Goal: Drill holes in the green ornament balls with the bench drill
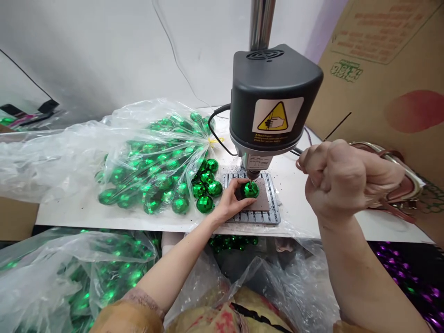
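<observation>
My left hand [233, 200] pinches a shiny green faceted ball [251, 189] between thumb and fingers, on a brown pad [265, 203] over the slotted metal base [276, 215] of a drill press [274, 92]. The drill's bit meets the top of the ball; whether it has gone in, I cannot tell. Up at the right, my right hand [342, 178] is closed around the press's feed lever [296, 151], whose grip end is hidden inside the fist. Just left of my left hand lie several loose green balls [204, 203].
A clear plastic bag [166, 152] of green balls, tied with yellow, lies on the white table [138, 221]. Below the edge are more bagged green balls [118, 273] and, at right, purple balls [398, 273]. A cardboard box [367, 88] and a handbag [404, 178] stand right.
</observation>
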Demonstrator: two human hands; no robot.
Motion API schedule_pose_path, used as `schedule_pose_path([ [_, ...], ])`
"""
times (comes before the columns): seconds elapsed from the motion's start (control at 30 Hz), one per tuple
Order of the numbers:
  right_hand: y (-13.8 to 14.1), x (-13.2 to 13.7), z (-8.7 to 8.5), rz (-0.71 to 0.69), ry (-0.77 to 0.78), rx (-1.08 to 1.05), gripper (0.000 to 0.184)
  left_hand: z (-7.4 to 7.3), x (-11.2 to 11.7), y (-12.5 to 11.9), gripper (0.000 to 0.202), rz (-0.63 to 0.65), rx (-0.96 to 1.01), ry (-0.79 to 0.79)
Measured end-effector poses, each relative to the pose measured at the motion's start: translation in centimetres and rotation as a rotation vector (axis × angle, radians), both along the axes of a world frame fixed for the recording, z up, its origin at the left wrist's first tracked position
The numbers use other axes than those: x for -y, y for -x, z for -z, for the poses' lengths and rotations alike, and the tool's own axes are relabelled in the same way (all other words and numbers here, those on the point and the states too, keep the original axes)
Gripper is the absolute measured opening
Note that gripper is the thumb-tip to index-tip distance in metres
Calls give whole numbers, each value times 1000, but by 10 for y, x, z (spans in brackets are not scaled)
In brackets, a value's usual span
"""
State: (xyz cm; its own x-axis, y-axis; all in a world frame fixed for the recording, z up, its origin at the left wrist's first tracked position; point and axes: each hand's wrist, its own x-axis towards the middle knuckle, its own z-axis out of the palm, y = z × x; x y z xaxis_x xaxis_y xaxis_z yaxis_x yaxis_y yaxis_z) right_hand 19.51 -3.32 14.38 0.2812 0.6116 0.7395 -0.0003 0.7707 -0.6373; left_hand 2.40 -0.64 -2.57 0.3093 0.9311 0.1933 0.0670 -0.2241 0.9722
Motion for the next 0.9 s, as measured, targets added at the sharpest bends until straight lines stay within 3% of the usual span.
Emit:
schedule_pose_path([
  [0.23, -10, -5, 13, 42, -63, 127, 54, -2, 0, 1, 58, 7, -3, -10],
  [0.43, -4, -10, 21, 63, -358, 87, 48, 0, 0, 1, 60, 9, 1, 13],
  [0.63, -2, -13, 29, 142, -383, 85, 46, -1, 1, 0, 59, 10, 4, 7],
  [0.8, -3, -15, 43, 116, -462, 120, 45, 1, 0, 0, 59, 5, 3, 13],
  [0.9, 0, -8, 33, 135, -354, 62, 49, 2, 0, 1, 60, 2, 4, 9],
])
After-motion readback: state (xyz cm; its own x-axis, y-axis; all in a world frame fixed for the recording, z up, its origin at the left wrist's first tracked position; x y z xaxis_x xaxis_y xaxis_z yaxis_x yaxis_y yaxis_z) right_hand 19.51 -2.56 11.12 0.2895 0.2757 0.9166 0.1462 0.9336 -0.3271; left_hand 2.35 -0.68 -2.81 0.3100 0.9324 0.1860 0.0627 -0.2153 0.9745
